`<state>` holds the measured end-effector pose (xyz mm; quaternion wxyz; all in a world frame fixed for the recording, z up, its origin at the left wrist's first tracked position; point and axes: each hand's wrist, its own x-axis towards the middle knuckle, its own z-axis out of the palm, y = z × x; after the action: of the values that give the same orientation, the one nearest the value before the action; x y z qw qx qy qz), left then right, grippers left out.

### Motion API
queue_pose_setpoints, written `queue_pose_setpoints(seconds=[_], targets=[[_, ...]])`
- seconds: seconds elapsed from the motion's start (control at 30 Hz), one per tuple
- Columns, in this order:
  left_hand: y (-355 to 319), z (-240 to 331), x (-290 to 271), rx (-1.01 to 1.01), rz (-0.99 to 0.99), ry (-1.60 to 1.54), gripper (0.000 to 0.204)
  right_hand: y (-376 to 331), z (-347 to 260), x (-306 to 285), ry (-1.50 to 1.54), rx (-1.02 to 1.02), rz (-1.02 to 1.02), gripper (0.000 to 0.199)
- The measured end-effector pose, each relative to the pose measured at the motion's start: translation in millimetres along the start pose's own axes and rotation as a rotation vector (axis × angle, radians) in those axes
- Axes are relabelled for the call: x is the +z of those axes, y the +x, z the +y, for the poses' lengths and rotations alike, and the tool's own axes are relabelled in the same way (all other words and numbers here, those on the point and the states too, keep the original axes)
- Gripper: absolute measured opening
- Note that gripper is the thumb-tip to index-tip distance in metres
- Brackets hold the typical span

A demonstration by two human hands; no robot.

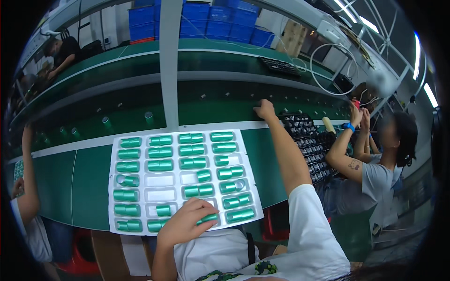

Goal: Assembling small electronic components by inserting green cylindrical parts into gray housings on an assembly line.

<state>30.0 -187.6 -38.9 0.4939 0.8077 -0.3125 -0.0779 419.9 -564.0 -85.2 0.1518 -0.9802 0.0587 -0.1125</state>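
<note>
- The green surface (84,182) fills mid-frame, conveyor belt (140,119) running behind it.
- Centre frame sits the white tray (185,213), most pockets loaded with green metallic caps (160,152).
- Right hand (265,110) stretches to upper centre-right, fingers curled at the belt's edge; what it holds I cannot tell.
- Left hand (187,220), lower centre, grips one green cap (208,218) over the tray's bottom row.
- It looks like tray-filling; next calls for seating that cap squarely in an empty pocket.

The person wears a white short-sleeved shirt (309,234) with a green and dark printed pattern near its lower front. Both forearms are bare, and neither the left hand (185,222) nor the right hand (265,110) wears a glove.
</note>
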Motion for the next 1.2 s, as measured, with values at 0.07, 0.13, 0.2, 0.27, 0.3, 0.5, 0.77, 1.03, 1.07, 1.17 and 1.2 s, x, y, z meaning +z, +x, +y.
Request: queue_pose_setpoints(seconds=[0.07, 0.13, 0.2, 0.27, 0.3, 0.5, 0.77, 1.03, 1.07, 1.17, 1.2], targets=[[-5, -2, -3, -0.004, 0.086, -0.023, 0.027, -6, -14, 17, 0.117, -0.025, 0.084, 0.03], [3, 6, -3, -0.053, 0.173, -0.142, 0.032, 5, 26, 6, 0.142, -0.172, 0.332, 0.029], [-9, 5, -6, -0.114, 0.382, -0.415, 0.032, -32, -59, -5, 1.089, 0.175, 0.007, 0.029], [6, 2, -2, -0.029, 0.523, -0.648, 0.028, -41, -53, -26, 1.657, 0.217, -0.096, 0.02], [6, 2, -6, -0.102, 0.573, -0.806, 0.027, -56, -68, -26, 1.88, 0.263, -0.281, 0.02], [4, -11, -16, -0.149, 0.746, -1.345, 0.029, -166, -141, -55, 2.163, 0.463, -0.928, 0.029], [3, -14, -14, -0.185, 0.825, -1.458, 0.037, -260, -180, -82, 1.611, -0.024, -1.172, 0.042], [7, -8, -6, -0.152, 0.863, -1.24, 0.037, -275, -182, -91, 1.49, -0.298, -0.871, 0.053], [6, -11, -4, -0.169, 0.878, -1.209, 0.036, -272, -179, -88, 1.442, -0.458, -0.792, 0.052], [4, -12, -3, -0.183, 0.866, -1.16, 0.034, -273, -179, -91, 1.313, -0.661, -0.626, 0.05], [3, -11, -3, -0.181, 0.838, -1.144, 0.032, -274, -179, -92, 1.314, -0.678, -0.633, 0.048]])
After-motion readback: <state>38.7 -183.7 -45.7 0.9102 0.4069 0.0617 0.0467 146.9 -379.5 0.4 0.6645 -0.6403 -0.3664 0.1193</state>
